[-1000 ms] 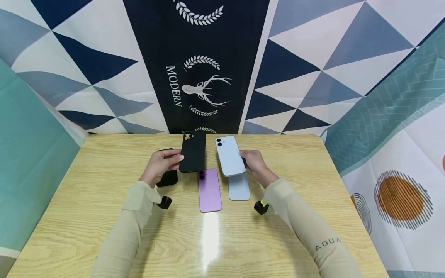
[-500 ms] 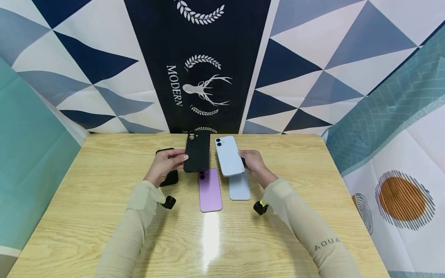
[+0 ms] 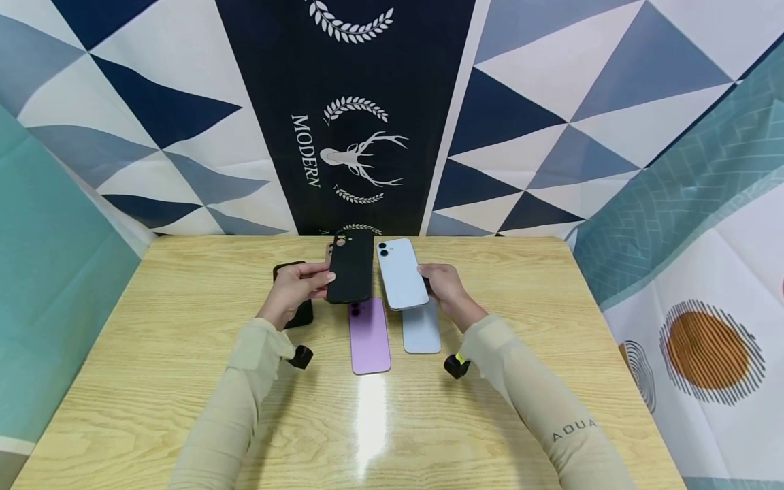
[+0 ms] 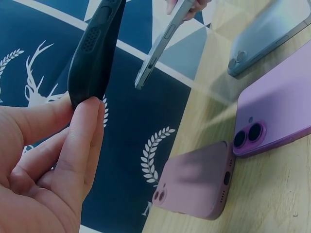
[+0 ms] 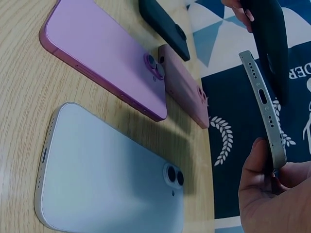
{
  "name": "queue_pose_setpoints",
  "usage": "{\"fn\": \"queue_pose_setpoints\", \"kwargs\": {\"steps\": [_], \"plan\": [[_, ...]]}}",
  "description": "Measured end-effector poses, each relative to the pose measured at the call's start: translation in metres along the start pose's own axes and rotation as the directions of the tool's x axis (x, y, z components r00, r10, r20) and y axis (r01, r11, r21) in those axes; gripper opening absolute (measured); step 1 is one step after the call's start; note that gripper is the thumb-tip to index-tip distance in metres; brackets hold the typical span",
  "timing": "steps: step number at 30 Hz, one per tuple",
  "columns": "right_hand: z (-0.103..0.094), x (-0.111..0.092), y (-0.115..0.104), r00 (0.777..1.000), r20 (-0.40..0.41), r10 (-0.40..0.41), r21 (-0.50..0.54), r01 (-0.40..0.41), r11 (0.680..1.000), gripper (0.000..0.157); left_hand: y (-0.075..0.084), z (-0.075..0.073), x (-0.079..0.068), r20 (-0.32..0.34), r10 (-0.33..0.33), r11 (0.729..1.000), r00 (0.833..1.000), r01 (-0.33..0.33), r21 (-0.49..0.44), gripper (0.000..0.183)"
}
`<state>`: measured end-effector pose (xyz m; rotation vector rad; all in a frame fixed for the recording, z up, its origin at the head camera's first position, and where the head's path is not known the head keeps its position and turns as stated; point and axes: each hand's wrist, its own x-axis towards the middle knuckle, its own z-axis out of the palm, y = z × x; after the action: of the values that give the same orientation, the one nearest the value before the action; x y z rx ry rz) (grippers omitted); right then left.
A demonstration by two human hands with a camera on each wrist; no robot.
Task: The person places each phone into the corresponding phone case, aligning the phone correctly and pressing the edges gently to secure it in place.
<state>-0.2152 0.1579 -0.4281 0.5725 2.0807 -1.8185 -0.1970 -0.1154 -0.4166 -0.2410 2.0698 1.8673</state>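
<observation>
My left hand (image 3: 294, 292) pinches a black phone case (image 3: 352, 269) by its left edge, above the table. Pinkish colour shows through its camera holes. In the left wrist view the case (image 4: 95, 53) is seen from its bottom end, between thumb and fingers. My right hand (image 3: 450, 289) grips a pale blue phone (image 3: 403, 275) by its right edge, back and cameras upward. The right wrist view shows the phone's port end (image 5: 265, 107). Case and phone hang side by side, slightly apart. Below them lie a purple phone (image 3: 370, 340) and a second pale blue phone (image 3: 421, 330), partly covered in the head view.
A pink phone case (image 4: 194, 179) lies behind the purple phone; I cannot tell whether it holds a phone. Another black case (image 3: 301, 316) lies partly under my left hand. The wooden table (image 3: 380, 435) ends at a patterned cloth wall (image 3: 367, 156).
My left hand has moved right with the black case, bringing it closer to the raised pale blue phone. The right hand has barely shifted. The phones on the table have not moved.
</observation>
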Motion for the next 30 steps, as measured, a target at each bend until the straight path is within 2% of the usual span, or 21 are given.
{"fn": "queue_pose_setpoints", "kwargs": {"steps": [14,24,30], "plan": [[0.0036,0.0002,-0.0003,1.000,-0.004,0.008,0.025,-0.008,1.000,0.037,-0.0008,0.0017,-0.0007,-0.007,-0.005,1.000,1.000,0.005,-0.006,0.042],[0.0048,0.0011,0.0032,0.999,0.008,-0.049,0.050,0.049,0.998,0.035,-0.0009,0.0062,0.0011,0.005,0.000,1.000,1.000,0.000,-0.005,0.040],[0.0074,-0.0004,0.0005,1.000,-0.005,-0.023,0.033,0.023,0.999,0.035,0.0004,0.0094,0.0009,0.002,-0.012,1.000,1.000,0.012,0.007,0.042]]}}
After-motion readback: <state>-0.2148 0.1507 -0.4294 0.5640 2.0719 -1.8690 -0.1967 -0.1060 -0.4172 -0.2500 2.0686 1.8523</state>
